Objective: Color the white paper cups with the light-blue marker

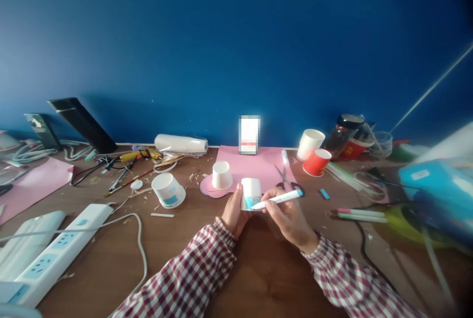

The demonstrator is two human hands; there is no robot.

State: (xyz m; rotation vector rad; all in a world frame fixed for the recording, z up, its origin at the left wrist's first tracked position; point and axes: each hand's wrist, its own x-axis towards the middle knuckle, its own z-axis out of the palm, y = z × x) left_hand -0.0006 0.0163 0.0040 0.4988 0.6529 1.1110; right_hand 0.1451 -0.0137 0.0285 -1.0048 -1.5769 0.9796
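My left hand (pixel 235 211) is closed around a white paper cup (pixel 250 187), which is held upside down and has blue colouring on its lower part. In my right hand (pixel 286 214) is a white marker pen (pixel 279 199) with a blue end, its tip touching or very close to the blue area of the cup. Just behind, a small white cup (pixel 222 175) stands upside down on a round pink piece. A pair of scissors (pixel 284 176) lies beyond my right hand, partly hidden by it.
Pink paper (pixel 268 160) lies behind the hands. Another upturned cup (pixel 168 190) stands left, near a power strip (pixel 62 246) with a loose cable. To the right are a red cup (pixel 317 162), a white cup (pixel 311 144), a dark-lidded jar (pixel 343 135) and several markers (pixel 362 215).
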